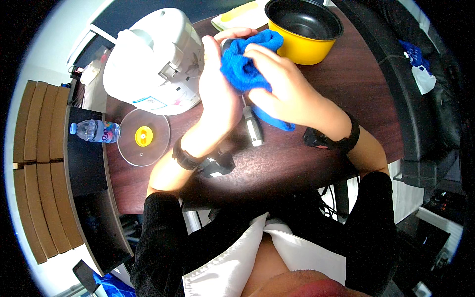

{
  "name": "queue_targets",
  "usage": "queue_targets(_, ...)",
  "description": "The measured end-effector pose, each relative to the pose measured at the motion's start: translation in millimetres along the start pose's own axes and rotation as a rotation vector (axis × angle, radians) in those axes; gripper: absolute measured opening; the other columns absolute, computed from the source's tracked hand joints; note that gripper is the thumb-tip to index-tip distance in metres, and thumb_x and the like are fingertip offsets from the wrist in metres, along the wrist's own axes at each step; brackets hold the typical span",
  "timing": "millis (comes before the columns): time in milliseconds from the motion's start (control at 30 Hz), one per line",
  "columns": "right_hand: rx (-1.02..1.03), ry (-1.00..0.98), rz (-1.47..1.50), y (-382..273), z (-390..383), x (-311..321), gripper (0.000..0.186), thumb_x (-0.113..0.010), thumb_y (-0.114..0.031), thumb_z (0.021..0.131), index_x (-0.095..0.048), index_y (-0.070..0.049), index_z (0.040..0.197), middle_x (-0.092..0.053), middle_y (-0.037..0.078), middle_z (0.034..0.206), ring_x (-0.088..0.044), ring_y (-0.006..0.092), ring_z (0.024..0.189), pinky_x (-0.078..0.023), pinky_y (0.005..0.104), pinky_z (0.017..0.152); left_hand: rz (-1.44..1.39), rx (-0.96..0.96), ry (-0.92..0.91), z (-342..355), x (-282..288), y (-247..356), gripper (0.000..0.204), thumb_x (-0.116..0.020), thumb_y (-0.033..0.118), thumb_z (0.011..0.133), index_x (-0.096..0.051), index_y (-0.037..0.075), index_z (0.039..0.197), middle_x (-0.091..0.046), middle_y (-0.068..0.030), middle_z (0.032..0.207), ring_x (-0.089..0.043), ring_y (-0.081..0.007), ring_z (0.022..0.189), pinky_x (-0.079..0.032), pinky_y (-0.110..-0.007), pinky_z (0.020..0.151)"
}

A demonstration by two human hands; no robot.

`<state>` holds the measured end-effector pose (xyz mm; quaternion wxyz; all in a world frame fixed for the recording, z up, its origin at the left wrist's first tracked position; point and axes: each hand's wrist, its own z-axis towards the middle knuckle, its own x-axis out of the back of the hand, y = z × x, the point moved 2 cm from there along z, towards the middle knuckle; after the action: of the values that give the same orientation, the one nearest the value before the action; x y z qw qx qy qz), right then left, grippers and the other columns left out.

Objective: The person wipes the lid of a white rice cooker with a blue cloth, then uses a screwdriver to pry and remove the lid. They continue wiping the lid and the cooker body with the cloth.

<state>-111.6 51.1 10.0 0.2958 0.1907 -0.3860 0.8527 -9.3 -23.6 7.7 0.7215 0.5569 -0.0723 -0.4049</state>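
My right hand [284, 86] grips a bunched blue cloth [240, 67], one end of which hangs down below the hand. Against the cloth's left side, my left hand [217, 91] is closed round a dark item mostly covered by the cloth; its kind cannot be made out. Just left of my left hand stands a white rice cooker [153, 64]. Behind my right hand is a yellow pot [307, 49] with a black inside. On the table beneath my hands lies a tool with a grey handle [253, 127], perhaps a screwdriver.
A glass lid with a yellow knob [144, 136] lies at the table's left, beside a water bottle [96, 131]. Near my left wrist sits a black object [217, 164]. A yellowish cloth [240, 16] is at the back. Brown boxes [42, 123] stand far left; a black sofa [435, 123], right.
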Motion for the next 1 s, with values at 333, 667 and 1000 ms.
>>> queue_targets(333, 0.120, -0.277, 0.133, -12, -6, -5, 0.036, -0.062, -0.008, 0.071, -0.054, 0.005, 0.104, -0.057, 0.022, 0.103, -0.062, 0.0389, 0.086, -0.051, 0.0417, 0.073, -0.193, -0.008, -0.079, 12, 19, 17, 0.047, -0.032, 0.048, 0.101, -0.055, 0.007, 0.098, -0.058, -0.0140, 0.106, -0.059, -0.0252, 0.098, -0.047, -0.039, 0.091)
queue_targets(667, -0.418, 0.015, 0.413, 20, 8, 24, 0.018, -0.053, -0.012, 0.079, -0.058, -0.001, 0.093, -0.059, 0.005, 0.076, -0.056, 0.0140, 0.066, -0.047, 0.0317, 0.061, -0.344, -0.128, -0.237, 24, 35, 51, 0.042, -0.045, 0.038, 0.095, -0.056, 0.002, 0.111, -0.057, -0.0216, 0.118, -0.059, -0.0336, 0.102, -0.046, -0.052, 0.092)
queue_targets(1000, -0.676, 0.165, 0.636, 23, -5, 69, 0.017, -0.054, -0.012, 0.080, -0.059, -0.006, 0.095, -0.058, 0.001, 0.081, -0.054, 0.0089, 0.071, -0.047, 0.0254, 0.067, -0.184, 0.063, -0.011, 16, 19, 29, 0.047, -0.050, 0.001, 0.079, -0.047, -0.008, 0.125, -0.055, -0.0233, 0.122, -0.061, -0.0302, 0.110, -0.047, -0.037, 0.099)
